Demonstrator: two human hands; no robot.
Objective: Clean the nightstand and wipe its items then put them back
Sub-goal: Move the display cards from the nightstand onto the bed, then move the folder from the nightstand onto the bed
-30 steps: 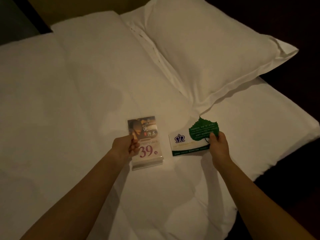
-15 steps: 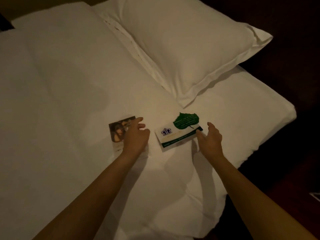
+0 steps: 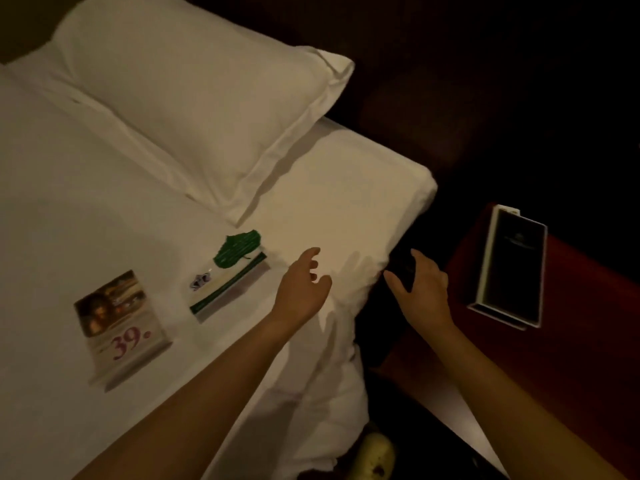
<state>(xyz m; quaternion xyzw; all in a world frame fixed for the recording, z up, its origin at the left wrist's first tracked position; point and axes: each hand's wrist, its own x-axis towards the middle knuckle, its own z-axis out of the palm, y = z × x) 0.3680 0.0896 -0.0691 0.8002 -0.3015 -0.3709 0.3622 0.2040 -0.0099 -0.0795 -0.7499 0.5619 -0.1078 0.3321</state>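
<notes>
We look down on a white bed (image 3: 104, 188) that fills the left and middle of the view, its sheet creased and bunched where the corner drops away near the lower middle. A large white pillow (image 3: 194, 98) lies across the upper part of it, one flapped corner pointing toward the dark right side. To the right of the bed stands the reddish-brown nightstand (image 3: 571, 358), and between the two there is only a dark gap. On the nightstand's far part lies a black box with a pale rim (image 3: 507, 268), set at a slant (its lettering is too small for us to read).

On the sheet, toward the left, lies an acrylic sign card printed with a red "39" (image 3: 119, 323), flat and face up. Just right of it, apart from it, lies a white card with a green stripe (image 3: 221, 289), and a green leaf-shaped card (image 3: 237, 249) rests on that card's far end, touching it.

Our left hand (image 3: 303, 289) hovers over the sheet beside the white card, fingers loosely spread and holding nothing. Our right hand (image 3: 420, 285) is out over the dark gap at the nightstand's near edge, fingers spread and curved; something dark sits under the fingertips, though we cannot tell what it is or whether the hand grips it
</notes>
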